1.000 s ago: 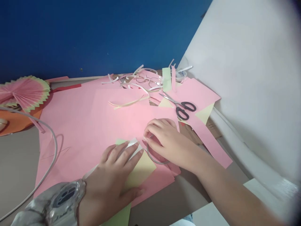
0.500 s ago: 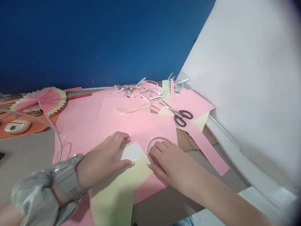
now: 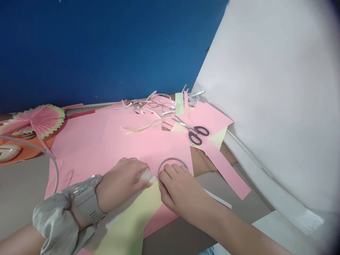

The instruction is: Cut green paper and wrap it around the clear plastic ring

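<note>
— How is the grip of the left hand?

— Clenched. Thumb and forefinger pinch a white scrap right at the far corner of a yellow sheet. A wristwatch sits on that wrist.

— And the right hand?

— Just beside it, fingers curled over the near side of a thin grey ring, with the tips touching its left rim. The thumb is hidden under the hand, so I cannot tell whether that grip is closed on the ring or only presses it down.

— Where do the ring and the yellow sheet lie?

— The ring lies flat on a big pink sheet, near the middle of the counter and closer to its near edge. The yellow sheet overlaps the pink one and runs out over that near edge.

— What lies farther out?

— Black-handled scissors are beyond the ring, towards the right edge. Loose paper strips and what looks like a pair of spectacles lie at the far edge under the blue wall. A pleated pink paper fan is at the far left corner, and a pale cable curves along the left side. A white board leans over the right edge.
</note>
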Demonstrator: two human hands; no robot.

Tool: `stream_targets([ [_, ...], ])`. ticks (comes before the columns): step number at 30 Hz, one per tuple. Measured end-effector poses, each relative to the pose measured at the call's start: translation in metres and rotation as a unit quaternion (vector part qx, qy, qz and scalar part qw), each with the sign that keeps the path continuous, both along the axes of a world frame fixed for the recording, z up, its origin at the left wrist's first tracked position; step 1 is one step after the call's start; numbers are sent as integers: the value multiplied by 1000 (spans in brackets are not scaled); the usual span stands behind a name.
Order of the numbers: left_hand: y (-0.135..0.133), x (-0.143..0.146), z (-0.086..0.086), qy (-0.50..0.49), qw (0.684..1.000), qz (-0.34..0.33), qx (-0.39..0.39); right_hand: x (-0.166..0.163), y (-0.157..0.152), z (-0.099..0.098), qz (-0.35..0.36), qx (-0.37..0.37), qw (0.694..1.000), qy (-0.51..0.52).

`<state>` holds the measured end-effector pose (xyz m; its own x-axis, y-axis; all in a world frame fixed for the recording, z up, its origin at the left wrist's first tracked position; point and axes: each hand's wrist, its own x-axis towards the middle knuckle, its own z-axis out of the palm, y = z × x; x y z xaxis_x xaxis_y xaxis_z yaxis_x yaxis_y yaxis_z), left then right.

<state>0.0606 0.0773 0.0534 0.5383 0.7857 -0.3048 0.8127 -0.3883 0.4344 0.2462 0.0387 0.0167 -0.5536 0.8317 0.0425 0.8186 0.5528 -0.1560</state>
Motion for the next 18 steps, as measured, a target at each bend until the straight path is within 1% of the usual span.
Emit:
stream_targets([
  [3,-5,3,3,25,999,-27,34,1,1,-2,1,0,1000,-2],
  [6,-12,8,7,63,995,-51,66,1,1,0,4,-18,1000,-1],
  [12,-25,18,12,154,981,-79,82,3,1,7,1,-65,998,-6],
  [15,-30,18,10,161,977,-87,107,3,1,12,2,-80,997,-7],
  [18,-38,16,5,151,969,-99,167,3,0,17,1,-91,996,-8],
])
